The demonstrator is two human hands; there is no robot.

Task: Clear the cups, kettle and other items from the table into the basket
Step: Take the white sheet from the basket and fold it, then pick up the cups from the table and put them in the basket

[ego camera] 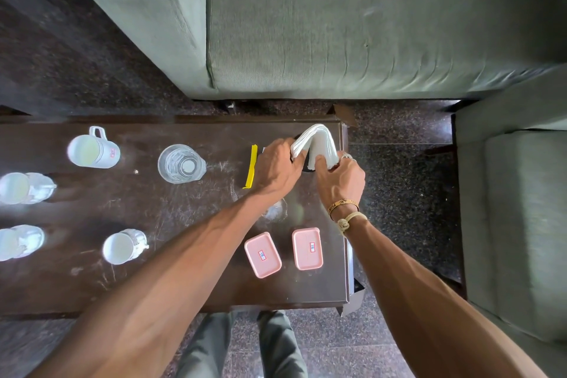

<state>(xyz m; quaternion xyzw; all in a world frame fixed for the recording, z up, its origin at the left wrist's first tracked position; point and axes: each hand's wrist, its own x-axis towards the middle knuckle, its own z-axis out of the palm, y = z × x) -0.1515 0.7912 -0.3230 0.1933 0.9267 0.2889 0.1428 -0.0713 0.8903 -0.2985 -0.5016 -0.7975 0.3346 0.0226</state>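
Left grip point(277, 166) and right grip point(340, 182) — both pinch napkin stack point(317, 139).

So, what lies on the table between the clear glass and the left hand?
A yellow strip lies flat on the table there, between the clear glass and the left hand, which grips the white napkins. The head view shows it.

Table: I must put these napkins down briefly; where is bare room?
Bare: between the white mug and the glass tumbler; also the middle bordered by tumbler, small cup and pink boxes, under the left forearm. Crowded: the left edge with cups, and the right end where the left hand and right hand hold the napkin stack.
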